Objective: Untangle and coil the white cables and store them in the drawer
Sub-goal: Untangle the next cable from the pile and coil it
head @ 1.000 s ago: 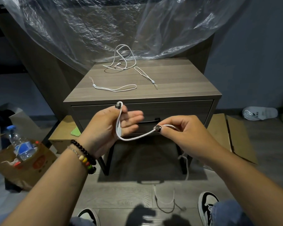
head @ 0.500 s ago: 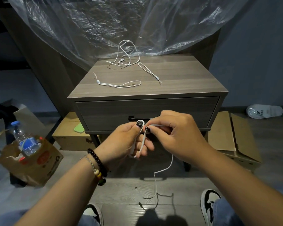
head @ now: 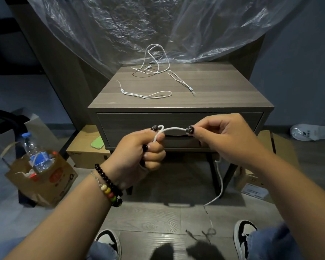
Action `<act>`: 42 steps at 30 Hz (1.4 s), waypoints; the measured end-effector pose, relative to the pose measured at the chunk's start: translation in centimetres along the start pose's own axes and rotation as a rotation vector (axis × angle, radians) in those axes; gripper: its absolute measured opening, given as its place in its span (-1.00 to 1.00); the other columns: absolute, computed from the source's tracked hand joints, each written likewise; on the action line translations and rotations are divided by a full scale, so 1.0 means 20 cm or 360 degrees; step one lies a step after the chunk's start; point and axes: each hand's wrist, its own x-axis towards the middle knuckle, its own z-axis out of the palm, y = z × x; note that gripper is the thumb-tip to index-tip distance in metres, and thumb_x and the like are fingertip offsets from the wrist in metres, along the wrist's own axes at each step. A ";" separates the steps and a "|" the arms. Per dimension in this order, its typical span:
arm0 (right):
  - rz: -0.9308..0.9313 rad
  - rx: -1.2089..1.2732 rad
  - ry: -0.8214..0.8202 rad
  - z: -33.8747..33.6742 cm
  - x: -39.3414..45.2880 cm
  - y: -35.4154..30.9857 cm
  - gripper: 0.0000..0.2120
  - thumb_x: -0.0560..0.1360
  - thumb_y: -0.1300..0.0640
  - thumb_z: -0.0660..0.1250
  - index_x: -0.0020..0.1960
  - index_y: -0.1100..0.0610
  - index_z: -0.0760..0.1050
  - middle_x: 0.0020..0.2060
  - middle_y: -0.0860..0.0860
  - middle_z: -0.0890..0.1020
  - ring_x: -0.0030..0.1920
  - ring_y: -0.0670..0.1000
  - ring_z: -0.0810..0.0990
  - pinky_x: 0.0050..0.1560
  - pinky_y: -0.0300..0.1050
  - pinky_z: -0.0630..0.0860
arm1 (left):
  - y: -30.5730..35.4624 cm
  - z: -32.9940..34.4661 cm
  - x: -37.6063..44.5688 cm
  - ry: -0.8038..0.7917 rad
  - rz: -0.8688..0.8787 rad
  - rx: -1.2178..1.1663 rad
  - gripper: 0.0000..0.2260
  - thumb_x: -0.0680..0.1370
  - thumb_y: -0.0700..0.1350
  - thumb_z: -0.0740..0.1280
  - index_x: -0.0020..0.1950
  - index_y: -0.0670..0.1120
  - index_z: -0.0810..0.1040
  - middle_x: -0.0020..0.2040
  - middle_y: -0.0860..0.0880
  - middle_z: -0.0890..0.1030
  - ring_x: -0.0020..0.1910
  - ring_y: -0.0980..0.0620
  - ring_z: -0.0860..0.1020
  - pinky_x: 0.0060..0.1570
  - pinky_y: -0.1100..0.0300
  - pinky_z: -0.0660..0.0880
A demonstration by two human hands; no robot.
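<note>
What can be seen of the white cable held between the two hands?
The white cable looks braided, like cord. The left hand grips it in a fist, a small loop standing above the knuckles. A short span arcs across to the right hand, which pinches it between thumb and fingertip. Below the right hand the rest hangs down in front of the nightstand to the floor, ending in a thin dark tail.

A home bedroom; a wooden nightstand (head: 180, 102), a slipper (head: 311, 132), cardboard boxes (head: 84, 152) on the floor
</note>
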 end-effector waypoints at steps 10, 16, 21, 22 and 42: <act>-0.0095 -0.0065 0.0228 0.02 0.00 0.03 -0.89 0.49 0.26 0.39 -0.13 0.12 0.68 -0.39 -0.07 0.63 -0.39 -0.19 0.50 -0.34 -0.39 0.40 | 0.07 -0.10 0.03 0.0291 0.0229 -0.0114 -0.73 0.61 -0.06 0.06 -0.28 -0.05 0.31 -0.47 0.08 0.15 -0.57 0.18 0.10 -0.55 0.32 -0.01; -0.0605 -0.0456 0.0475 0.13 -0.03 0.06 -0.88 0.48 0.25 0.37 -0.04 0.20 0.68 -0.35 -0.02 0.58 -0.34 -0.10 0.51 -0.26 -0.34 0.41 | -0.02 -0.05 0.06 0.0376 0.0201 0.0436 -0.60 0.60 0.22 -0.02 -0.28 -0.02 0.28 -0.42 0.02 0.22 -0.51 0.10 0.17 -0.45 0.23 0.15; -0.0688 -0.0721 0.0230 0.21 -0.07 0.05 -0.82 0.54 0.15 0.29 -0.03 0.17 0.66 -0.34 0.03 0.54 -0.35 0.03 0.52 -0.36 0.00 0.51 | -0.04 -0.03 0.07 0.0314 0.0248 0.0458 -0.65 0.49 0.24 0.19 -0.23 -0.03 0.29 -0.40 0.01 0.30 -0.45 0.09 0.25 -0.39 0.21 0.20; -0.0676 -0.0759 0.0165 0.22 -0.08 0.04 -0.79 0.56 0.12 0.26 -0.02 0.17 0.65 -0.32 0.02 0.54 -0.35 0.03 0.52 -0.37 0.02 0.51 | -0.04 -0.03 0.07 0.0327 0.0269 0.0441 -0.66 0.49 0.22 0.23 -0.19 -0.05 0.30 -0.38 0.00 0.30 -0.44 0.09 0.27 -0.39 0.23 0.23; -0.0271 -0.0496 -0.0213 0.29 -0.16 -0.02 -0.75 0.59 0.14 0.24 0.21 0.09 0.58 -0.05 -0.07 0.65 -0.09 -0.13 0.59 -0.06 -0.26 0.53 | 0.03 -0.06 0.12 0.0659 0.0612 -0.0056 -0.79 0.65 -0.15 0.05 -0.14 -0.08 0.39 -0.35 0.01 0.37 -0.39 0.11 0.40 -0.37 0.29 0.42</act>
